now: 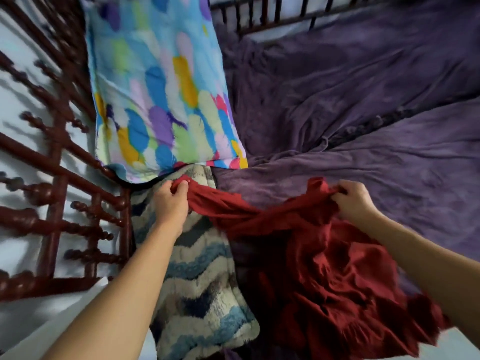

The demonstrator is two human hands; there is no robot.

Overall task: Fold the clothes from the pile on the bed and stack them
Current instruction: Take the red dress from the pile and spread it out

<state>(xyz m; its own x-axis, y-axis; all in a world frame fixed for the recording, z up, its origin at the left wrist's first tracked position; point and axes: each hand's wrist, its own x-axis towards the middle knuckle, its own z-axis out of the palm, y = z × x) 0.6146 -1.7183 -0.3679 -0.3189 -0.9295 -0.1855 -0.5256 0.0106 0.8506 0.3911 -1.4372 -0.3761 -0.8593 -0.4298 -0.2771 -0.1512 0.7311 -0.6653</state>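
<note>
Working over the purple bed (363, 113) spread beyond both hands. Reaching across a shaggy striped blanket (202, 268) under the left hand (170, 201). Stretching the red garment (319, 261) between left hand and right hand (354, 200), likely to find its edges for folding. Pinching bunched cloth in each, fingers curled.
</note>
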